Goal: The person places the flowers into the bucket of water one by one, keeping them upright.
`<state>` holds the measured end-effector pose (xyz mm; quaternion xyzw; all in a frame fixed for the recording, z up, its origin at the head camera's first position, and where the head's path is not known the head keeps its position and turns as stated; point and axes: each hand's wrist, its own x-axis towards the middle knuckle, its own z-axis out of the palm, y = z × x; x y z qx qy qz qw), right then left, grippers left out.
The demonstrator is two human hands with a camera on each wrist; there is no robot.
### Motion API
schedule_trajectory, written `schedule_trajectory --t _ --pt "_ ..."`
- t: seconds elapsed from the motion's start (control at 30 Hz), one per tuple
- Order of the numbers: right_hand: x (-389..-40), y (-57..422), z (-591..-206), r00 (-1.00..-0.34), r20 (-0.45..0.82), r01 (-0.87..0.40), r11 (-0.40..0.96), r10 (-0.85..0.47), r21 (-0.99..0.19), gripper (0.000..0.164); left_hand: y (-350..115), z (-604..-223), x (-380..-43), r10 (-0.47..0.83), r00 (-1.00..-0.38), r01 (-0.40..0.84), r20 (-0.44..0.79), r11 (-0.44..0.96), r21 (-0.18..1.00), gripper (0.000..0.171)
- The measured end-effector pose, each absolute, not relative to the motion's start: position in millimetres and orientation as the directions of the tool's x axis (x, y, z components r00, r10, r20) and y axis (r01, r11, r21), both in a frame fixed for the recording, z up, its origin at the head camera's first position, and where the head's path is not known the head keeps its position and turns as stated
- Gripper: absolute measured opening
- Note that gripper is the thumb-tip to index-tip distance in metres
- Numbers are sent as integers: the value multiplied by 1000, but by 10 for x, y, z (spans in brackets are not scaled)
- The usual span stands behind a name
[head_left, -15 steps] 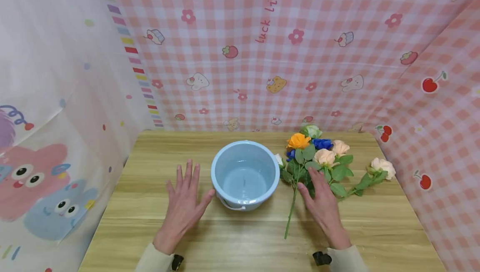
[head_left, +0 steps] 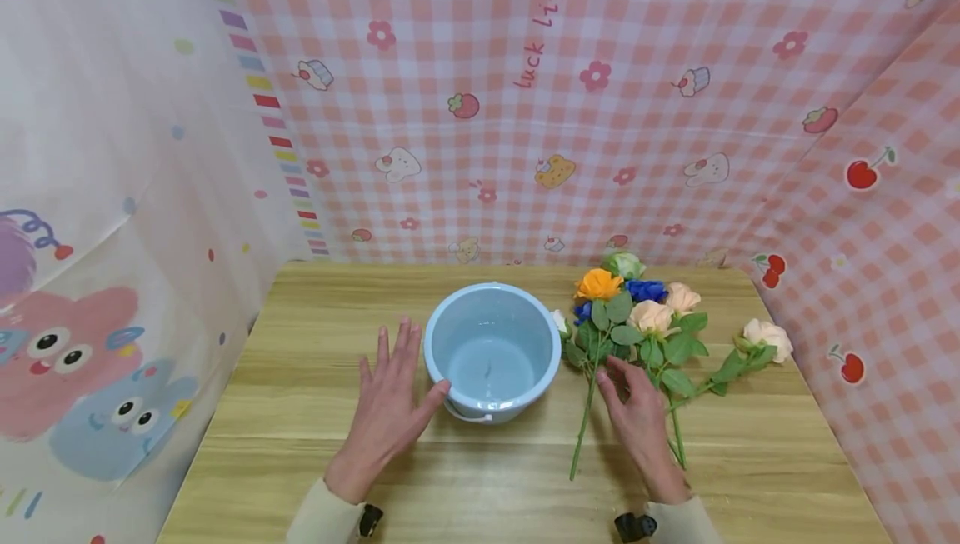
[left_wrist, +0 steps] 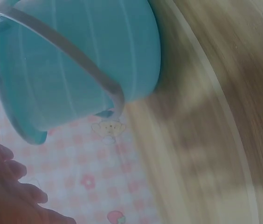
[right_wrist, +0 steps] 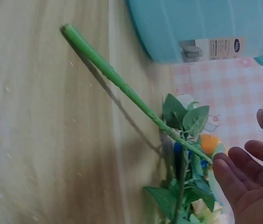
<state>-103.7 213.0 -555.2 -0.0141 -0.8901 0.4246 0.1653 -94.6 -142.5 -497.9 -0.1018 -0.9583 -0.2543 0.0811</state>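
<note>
A light blue bucket stands upright mid-table, its handle hanging down the near side. My left hand is left of it, fingers straight and spread, thumb at the rim; whether they touch I cannot tell. Artificial roses lie right of the bucket: an orange rose, blue roses, peach roses and a pale green rose. Over the near stems is my right hand, fingers slightly bent, thumb apart. Its fingertips are close to a green stem, not gripping it.
A cream rose lies apart at the table's right side. A white bloom shows beside the bucket. The wooden table meets a pink checked cloth at the back, with printed cloths on both sides.
My left hand has shifted right, its thumb now at the bucket's rim. The right hand has drawn back toward me slightly, its fingers bending more. Bucket and roses stay put.
</note>
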Motion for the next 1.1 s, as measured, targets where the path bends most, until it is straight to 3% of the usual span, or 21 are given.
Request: schedule_trajectory --t 0.27,0.73,1.1 --pt "-1005 2087 -5644 -969 85 55 542 230 -839 40 -1367 -5008 -954 161 -965 243 205 841 483 88" --pt "-1010 2062 -5751 -952 1 187 585 305 -789 30 -1270 -5040 -969 168 -969 239 181 829 506 89" --pt "-1056 2066 -5802 -951 -90 252 574 296 -779 30 -1243 -5064 -956 171 -970 234 172 847 477 92"
